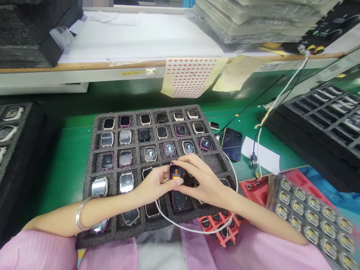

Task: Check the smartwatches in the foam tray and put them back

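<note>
A purple-framed smartwatch case [176,173] without a strap is held between both hands, its screen lit with an orange symbol and an orange button. My left hand [156,183] pinches it from the left, thumb at the screen's lower edge. My right hand [198,178] grips its right side and top edge. A white cable [180,227] loops from near my left fingers round to the right. Beneath lies a dark foam tray [92,165] with several watch cases in its pockets, some with lit dials. Another purple watch case [179,200] sits just below the held one.
A smartphone [232,144] and white paper [261,154] lie right of the tray. Red trays [306,180] and a clear tray of parts [312,217] are at lower right. Dark foam stacks [317,127] flank both sides. A shelf [140,41] runs across the back.
</note>
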`<state>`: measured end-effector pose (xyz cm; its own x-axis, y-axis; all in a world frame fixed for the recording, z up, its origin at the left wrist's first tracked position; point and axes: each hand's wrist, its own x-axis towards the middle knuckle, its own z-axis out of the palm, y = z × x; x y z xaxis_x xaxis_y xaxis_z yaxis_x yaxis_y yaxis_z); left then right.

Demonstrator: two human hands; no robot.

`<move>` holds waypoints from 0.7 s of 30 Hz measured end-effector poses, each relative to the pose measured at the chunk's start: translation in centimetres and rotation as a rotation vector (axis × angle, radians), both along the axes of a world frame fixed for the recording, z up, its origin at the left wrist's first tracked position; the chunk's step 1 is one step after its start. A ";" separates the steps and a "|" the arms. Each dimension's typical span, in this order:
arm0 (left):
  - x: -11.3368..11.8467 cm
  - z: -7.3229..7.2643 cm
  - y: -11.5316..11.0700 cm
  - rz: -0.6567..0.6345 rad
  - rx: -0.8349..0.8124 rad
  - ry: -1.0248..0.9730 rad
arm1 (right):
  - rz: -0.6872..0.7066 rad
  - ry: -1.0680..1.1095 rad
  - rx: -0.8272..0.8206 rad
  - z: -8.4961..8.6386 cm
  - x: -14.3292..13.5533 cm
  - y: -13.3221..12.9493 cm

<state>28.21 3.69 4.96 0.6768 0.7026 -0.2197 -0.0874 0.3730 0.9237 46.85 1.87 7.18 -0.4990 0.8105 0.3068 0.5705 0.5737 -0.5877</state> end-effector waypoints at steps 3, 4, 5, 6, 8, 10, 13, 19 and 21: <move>-0.1 -0.2 -0.1 -0.024 0.034 0.016 | 0.017 -0.006 -0.017 0.3 0.2 0.1; -0.1 -0.3 -0.1 -0.032 0.042 0.019 | 0.020 -0.011 -0.020 0.4 0.3 0.1; -0.1 -0.3 -0.1 -0.040 0.048 0.023 | 0.026 -0.017 -0.024 0.4 0.4 0.2; -0.1 -0.3 -0.1 -0.052 0.050 0.030 | 0.033 -0.021 -0.031 0.4 0.5 0.2; -0.2 -0.2 -0.1 -0.083 0.048 0.046 | 0.045 -0.023 -0.058 0.4 0.7 0.3; -0.3 -0.2 -0.1 -0.105 0.039 0.065 | 0.043 -0.027 -0.081 0.4 0.7 0.3; -0.3 -0.2 0.0 -0.118 0.014 0.064 | 0.032 0.001 -0.135 0.8 0.8 0.3; 0.1 0.2 -0.4 -0.175 0.032 0.111 | -0.115 0.212 -0.206 2.8 2.1 0.8; 0.1 0.4 -0.5 -0.192 0.163 0.186 | -0.153 0.204 -0.196 3.5 2.3 1.3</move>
